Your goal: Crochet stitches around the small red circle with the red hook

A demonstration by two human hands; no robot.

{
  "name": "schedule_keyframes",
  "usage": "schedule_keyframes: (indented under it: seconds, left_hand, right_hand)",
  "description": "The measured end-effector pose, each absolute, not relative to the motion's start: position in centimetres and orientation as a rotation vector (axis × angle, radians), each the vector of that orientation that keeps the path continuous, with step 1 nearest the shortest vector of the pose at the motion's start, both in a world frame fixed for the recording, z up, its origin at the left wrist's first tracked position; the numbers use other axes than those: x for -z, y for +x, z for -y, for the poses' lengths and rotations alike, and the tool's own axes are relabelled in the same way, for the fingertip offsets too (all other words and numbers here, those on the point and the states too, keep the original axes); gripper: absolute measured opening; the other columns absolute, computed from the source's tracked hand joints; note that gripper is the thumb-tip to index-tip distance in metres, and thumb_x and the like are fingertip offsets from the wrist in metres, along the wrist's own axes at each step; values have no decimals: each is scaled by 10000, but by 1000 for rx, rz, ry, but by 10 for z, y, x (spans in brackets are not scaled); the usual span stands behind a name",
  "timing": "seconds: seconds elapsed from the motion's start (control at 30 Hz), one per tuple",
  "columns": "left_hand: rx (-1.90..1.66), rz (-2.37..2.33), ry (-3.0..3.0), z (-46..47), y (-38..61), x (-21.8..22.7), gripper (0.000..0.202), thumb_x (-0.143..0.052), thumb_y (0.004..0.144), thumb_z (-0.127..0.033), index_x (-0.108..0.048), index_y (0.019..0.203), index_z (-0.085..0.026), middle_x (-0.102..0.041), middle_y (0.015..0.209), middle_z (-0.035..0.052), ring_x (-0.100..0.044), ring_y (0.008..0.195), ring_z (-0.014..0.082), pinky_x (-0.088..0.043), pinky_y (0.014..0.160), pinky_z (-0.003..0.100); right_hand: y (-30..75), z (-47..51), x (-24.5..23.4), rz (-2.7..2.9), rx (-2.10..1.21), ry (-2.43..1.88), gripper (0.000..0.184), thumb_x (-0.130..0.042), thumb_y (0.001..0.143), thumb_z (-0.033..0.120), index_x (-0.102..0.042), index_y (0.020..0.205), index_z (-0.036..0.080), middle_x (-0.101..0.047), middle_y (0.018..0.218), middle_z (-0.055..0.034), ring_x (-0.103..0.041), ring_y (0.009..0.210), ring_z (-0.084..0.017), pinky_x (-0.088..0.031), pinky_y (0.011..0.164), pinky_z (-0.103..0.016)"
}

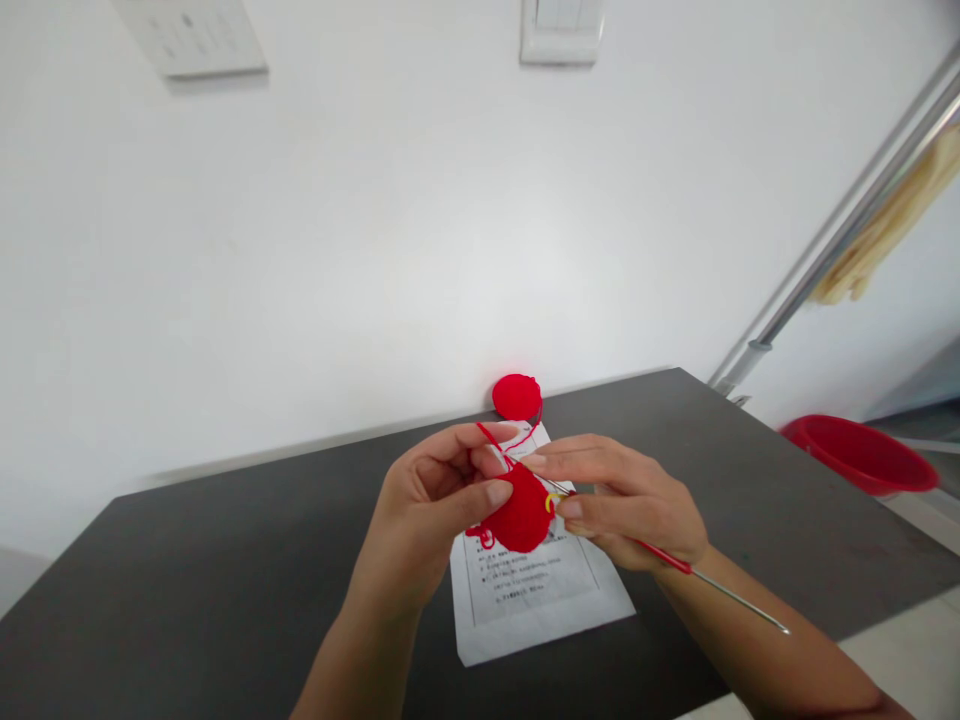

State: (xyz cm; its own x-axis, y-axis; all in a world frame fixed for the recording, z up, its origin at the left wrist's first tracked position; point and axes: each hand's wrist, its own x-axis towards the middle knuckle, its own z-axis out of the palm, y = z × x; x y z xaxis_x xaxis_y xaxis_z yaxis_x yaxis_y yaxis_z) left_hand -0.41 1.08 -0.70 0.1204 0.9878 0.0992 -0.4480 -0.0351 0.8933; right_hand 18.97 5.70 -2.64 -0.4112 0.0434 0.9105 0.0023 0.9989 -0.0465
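My left hand (442,490) pinches a round red crochet piece (521,515) by its upper left edge, with red yarn (491,437) running over the index finger. A yellow stitch marker (550,503) sits on the piece's right edge. In my right hand (630,495) is a crochet hook (739,600) with a red grip; its rear metal end sticks out past the palm, and its front end reaches the top edge of the piece, where yarn loops gather. The exact hook tip is too small to make out.
A printed sheet (540,625) lies under my hands on the dark table (225,600). A red yarn ball (516,397) rests by the white wall (375,250). To the right stand a red basin (855,455) and a metal pole (862,230), with a yellowish cloth-like thing (892,225) hanging behind.
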Motion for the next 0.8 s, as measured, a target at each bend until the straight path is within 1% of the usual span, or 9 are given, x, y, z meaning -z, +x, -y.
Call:
schedule_keyframes:
  seconds: [0.13, 0.3, 0.4, 0.53, 0.8]
  left_hand:
    - [-1318, -773, 987, -10, -8, 5, 280, -885, 654, -188, -834, 928, -211, -654, 716, 0, -584, 638, 73, -470, 588, 146]
    - [-1305, -849, 1082, -8, -13, 1, 221, -841, 693, -151, -831, 905, -217, -670, 725, 2, -591, 669, 90, -482, 617, 170]
    - [-1291, -900, 1136, -7, -14, 2, 214, -823, 701, -128, -829, 895, -219, -680, 725, -2, -591, 676, 94, -480, 617, 173]
    - [-1280, -971, 1207, -7, -12, 4, 226, -790, 729, -108, -823, 911, -238, -694, 740, -15, -607, 707, 94, -488, 648, 167]
    - [-1309, -1113, 1306, -4, -4, 6, 193, -758, 765, -121, -791, 921, -230, -689, 776, -30, -630, 740, 105, -513, 675, 180]
  right_hand:
    - [193, -60, 26, 1993, -265, 33, 129, -532, 1019, 178, -649, 1017, 124, -740, 1132, -193, -703, 1161, -197, -615, 939, -327]
    - [196, -66, 28, 1932, -612, 68, 135, -571, 1012, 241, -670, 992, 152, -754, 1133, -151, -737, 1085, -195, -615, 923, -340]
    - [199, -68, 26, 1929, -731, 90, 119, -590, 1000, 227, -682, 984, 154, -759, 1109, -143, -748, 1058, -210, -626, 897, -354]
    - [205, -68, 20, 2008, -742, 102, 113, -574, 997, 178, -678, 985, 135, -753, 1075, -161, -746, 1058, -240, -631, 884, -396]
    - [214, -66, 15, 2115, -615, 91, 163, -493, 1018, 154, -650, 1051, 124, -739, 1098, -181, -729, 1086, -226, -624, 895, -376]
